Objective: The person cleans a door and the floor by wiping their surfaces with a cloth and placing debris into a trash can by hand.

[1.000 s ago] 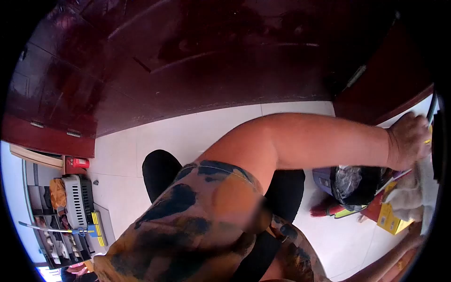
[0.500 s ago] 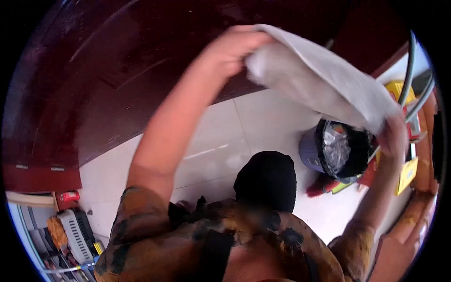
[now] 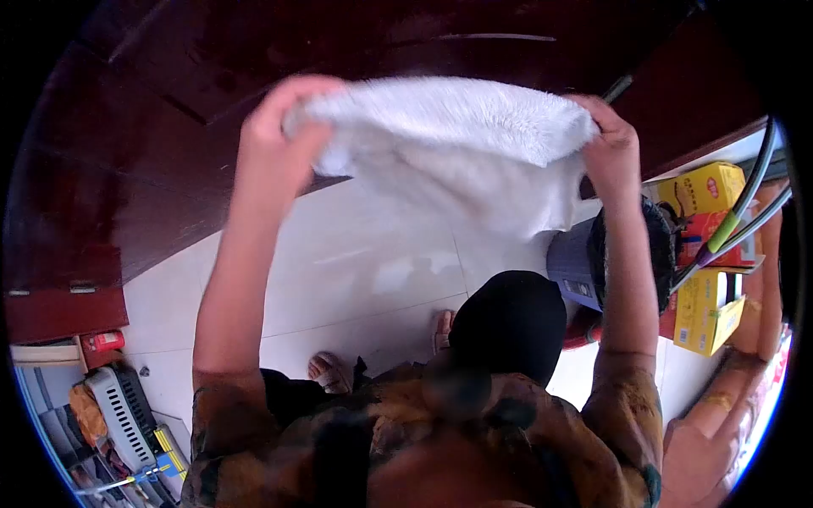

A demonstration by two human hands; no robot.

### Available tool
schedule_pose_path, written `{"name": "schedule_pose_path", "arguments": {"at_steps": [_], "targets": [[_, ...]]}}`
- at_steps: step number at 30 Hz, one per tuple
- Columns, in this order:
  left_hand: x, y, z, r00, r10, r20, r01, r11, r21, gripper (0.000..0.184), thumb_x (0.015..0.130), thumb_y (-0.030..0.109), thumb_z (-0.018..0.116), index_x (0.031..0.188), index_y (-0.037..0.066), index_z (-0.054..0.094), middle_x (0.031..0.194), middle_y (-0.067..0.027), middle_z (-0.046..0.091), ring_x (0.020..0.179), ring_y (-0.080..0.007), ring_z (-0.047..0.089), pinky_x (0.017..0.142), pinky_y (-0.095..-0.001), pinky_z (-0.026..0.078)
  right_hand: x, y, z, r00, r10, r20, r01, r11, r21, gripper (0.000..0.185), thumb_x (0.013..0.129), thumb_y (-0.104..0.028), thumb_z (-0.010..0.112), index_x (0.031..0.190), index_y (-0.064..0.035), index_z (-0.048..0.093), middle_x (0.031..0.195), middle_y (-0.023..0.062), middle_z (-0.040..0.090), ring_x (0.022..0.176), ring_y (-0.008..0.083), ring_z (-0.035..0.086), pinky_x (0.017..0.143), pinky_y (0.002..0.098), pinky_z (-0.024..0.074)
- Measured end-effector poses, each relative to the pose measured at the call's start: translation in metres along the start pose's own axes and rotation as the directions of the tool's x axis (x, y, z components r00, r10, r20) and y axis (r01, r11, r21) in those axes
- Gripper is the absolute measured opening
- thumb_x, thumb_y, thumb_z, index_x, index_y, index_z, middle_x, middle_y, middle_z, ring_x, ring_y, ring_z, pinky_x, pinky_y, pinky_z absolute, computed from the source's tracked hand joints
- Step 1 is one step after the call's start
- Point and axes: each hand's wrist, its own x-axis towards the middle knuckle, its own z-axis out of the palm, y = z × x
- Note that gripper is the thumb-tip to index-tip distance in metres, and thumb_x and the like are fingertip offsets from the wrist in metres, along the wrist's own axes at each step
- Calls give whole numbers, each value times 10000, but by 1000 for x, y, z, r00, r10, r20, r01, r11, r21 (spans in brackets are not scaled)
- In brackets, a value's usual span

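Plush white towel (image 3: 474, 110), stretched lengthwise between two bare hands, with a drooping lower fold above pale floor tiles (image 3: 381, 288). Gripped at one end by the left hand (image 3: 284, 135), curled around the fabric, and at the other by the right hand (image 3: 611, 144), pinching near a corner. Set against a dark red wooden panel (image 3: 169, 169) behind. Close to the right forearm: a grey-purple bin (image 3: 576, 254) with a black liner (image 3: 644, 245), and, farther right, an upper yellow box (image 3: 703, 190) and a lower yellow box (image 3: 699, 313).

Judging by the pose, in the midst of holding the cloth open, perhaps to shake or straighten it (a guess, given the blur). Calls, in all likelihood, for a firm, even hold at both ends, and for care to keep the loose fold away from the bin.

Hard to make out: left fingertips, smeared by motion and partly lost in the pile. Hidden: much of the towel's underside, tucked behind the front fold, and part of the bin, blocked by the right forearm. Cut off at the sides by the dark, rounded border of the lens.
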Motion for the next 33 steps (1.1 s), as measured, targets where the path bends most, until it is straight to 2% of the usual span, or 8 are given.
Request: {"name": "schedule_pose_path", "arguments": {"at_steps": [2,5,10,16,21,25,29,33], "targets": [[-26,15,23,867,338,367,-423,888,182,365,699,-42,677,1041,84,683,896,-77,637,814,-214,592,783,-334,488,6,36,27,969,-124,-214,85,980,-181,232,853,-54,523,1004,-72,697,1014,79,688,865,153,654,802,300,511],[-65,22,71,736,68,674,-204,971,124,543,719,26,709,1236,122,574,1182,-97,520,1058,-244,550,871,-347,480,1,25,62,860,467,207,-479,596,645,331,907,-208,534,1120,32,615,1040,148,668,905,238,653,802,348,530],[-71,-17,56,801,-14,599,-139,968,209,357,773,8,628,1124,58,584,1088,-110,576,907,-255,621,776,-330,511,5,-14,106,715,115,689,-696,29,717,325,907,-207,546,1128,22,614,1049,148,663,925,235,647,809,352,533],[-50,-44,59,967,56,-248,27,948,317,653,753,190,697,1310,44,390,1219,-170,448,1076,-276,542,860,-379,483,14,-22,97,784,153,601,-615,61,786,319,906,-205,561,1137,10,613,1060,148,657,949,231,641,817,357,536],[-24,-54,85,961,-128,-247,183,959,216,862,764,213,702,1420,15,178,1329,-256,355,1231,-343,412,1030,-445,362,-1,-29,97,773,457,440,-556,154,817,323,901,-199,590,1157,-1,605,1073,150,648,977,227,635,832,364,540],[-19,-72,75,860,-443,-252,375,885,-275,425,853,90,588,1257,25,470,1121,-118,592,1053,-199,570,911,-309,443,11,-19,97,881,-259,395,-141,654,743,284,778,41,583,1051,2,650,1015,110,667,1002,215,626,876,332,497],[-17,-68,52,838,-472,-276,298,818,-492,385,848,-35,532,1227,28,513,1094,-85,616,1032,-166,582,892,-310,471,3,16,81,876,-217,430,9,900,436,451,697,138,573,1106,-43,630,1205,100,595,1152,240,552,973,346,445],[-22,-82,65,881,-445,-162,249,726,-641,401,860,-27,553,1244,87,531,1099,-64,620,1017,-162,595,863,-315,503,-28,50,118,888,-41,457,-311,679,665,835,725,-246,743,1437,-121,324,1411,126,425,1276,269,445,1071,386,359]]}}
